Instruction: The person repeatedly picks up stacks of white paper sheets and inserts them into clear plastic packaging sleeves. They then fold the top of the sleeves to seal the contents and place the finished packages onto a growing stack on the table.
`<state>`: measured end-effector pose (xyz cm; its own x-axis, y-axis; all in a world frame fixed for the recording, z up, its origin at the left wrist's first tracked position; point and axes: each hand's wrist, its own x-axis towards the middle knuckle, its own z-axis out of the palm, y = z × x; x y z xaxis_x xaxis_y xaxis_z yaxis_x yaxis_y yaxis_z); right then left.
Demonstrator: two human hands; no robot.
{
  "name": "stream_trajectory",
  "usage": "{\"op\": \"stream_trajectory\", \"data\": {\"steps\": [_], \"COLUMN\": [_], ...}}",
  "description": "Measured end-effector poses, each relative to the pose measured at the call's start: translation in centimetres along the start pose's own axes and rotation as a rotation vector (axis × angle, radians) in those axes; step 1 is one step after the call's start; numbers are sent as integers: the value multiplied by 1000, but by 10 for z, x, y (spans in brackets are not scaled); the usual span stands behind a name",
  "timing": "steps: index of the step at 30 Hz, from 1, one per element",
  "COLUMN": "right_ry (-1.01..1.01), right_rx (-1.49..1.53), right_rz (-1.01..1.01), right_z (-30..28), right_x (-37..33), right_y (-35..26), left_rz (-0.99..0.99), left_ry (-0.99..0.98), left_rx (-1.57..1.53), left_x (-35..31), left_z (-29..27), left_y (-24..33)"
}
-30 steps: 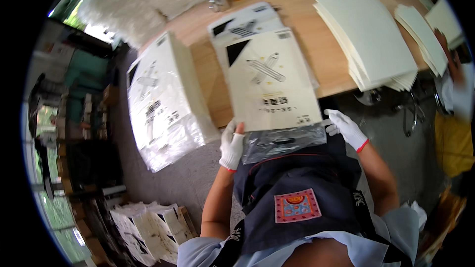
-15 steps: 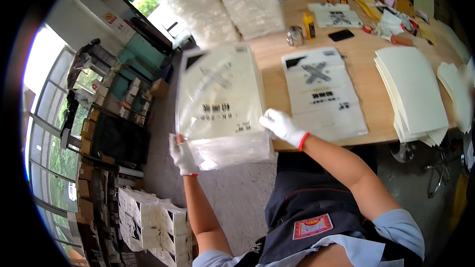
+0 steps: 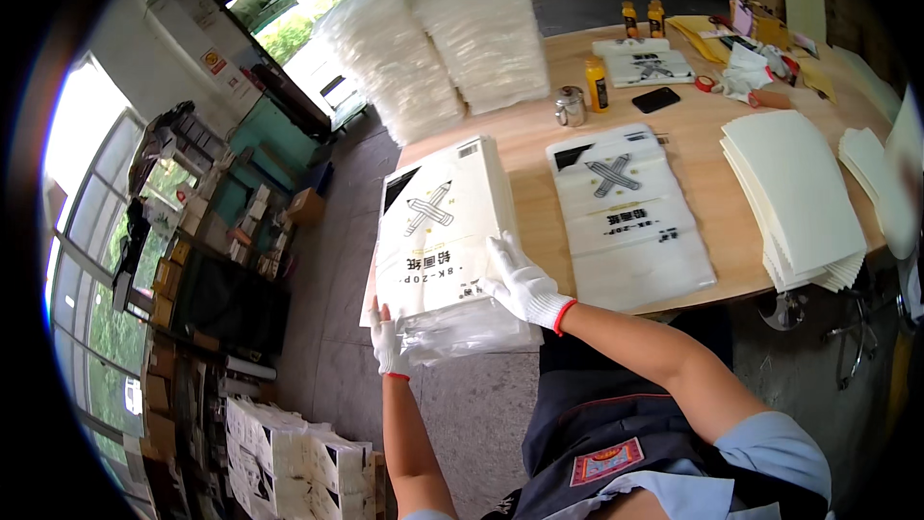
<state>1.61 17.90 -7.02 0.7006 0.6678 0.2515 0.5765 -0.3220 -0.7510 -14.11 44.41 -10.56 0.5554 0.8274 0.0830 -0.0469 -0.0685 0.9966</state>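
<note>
A stack of paper packs in printed clear plastic bags (image 3: 423, 260) lies at the table's left edge, with crossed pencils pictured on top. Loose clear plastic (image 3: 462, 335) sticks out at its near end. My left hand (image 3: 388, 345), in a white glove with some bare fingertips, is at the near left corner, fingers stretched upward beside the pack. My right hand (image 3: 523, 287), also gloved, rests on the near right edge with its fingers extended. Right of the stack lies a flat printed plastic bag (image 3: 630, 221) of the same design.
Thick white paper sheets (image 3: 794, 193) are stacked at the right. Two tall piles of clear plastic (image 3: 481, 34) stand at the far left. A metal cup (image 3: 570, 106), a yellow bottle (image 3: 597, 87) and a black phone (image 3: 656, 100) sit farther back. Wrapped packs (image 3: 298, 462) stand on the floor.
The top pack has come down and a little toward me. My right hand has moved farther onto its near right edge. The left hand stays at the near left corner.
</note>
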Motion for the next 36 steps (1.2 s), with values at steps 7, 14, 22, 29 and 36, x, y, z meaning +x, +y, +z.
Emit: {"op": "stream_trajectory", "data": {"steps": [7,14,22,29,36], "right_ry": [63,659,-273,-122,-164], "right_rx": [50,-338,9,69,82], "right_rz": [-90,531,1466,1587,1591], "right_z": [-58,-131,-16,-35,-52], "right_x": [-127,-336,-535,-505,-494], "right_y": [47,192,306,316,317], "left_rz": [-166,-701,115,323,295], "left_ry": [339,-6,-575,-722,-794], "left_rx": [-301,149,660,1043,982], "left_x": [-73,-240,-229,-242,-233], "left_z": [-2,35,159,190,222], "left_y": [-129,-204,-101,-92,-74]}}
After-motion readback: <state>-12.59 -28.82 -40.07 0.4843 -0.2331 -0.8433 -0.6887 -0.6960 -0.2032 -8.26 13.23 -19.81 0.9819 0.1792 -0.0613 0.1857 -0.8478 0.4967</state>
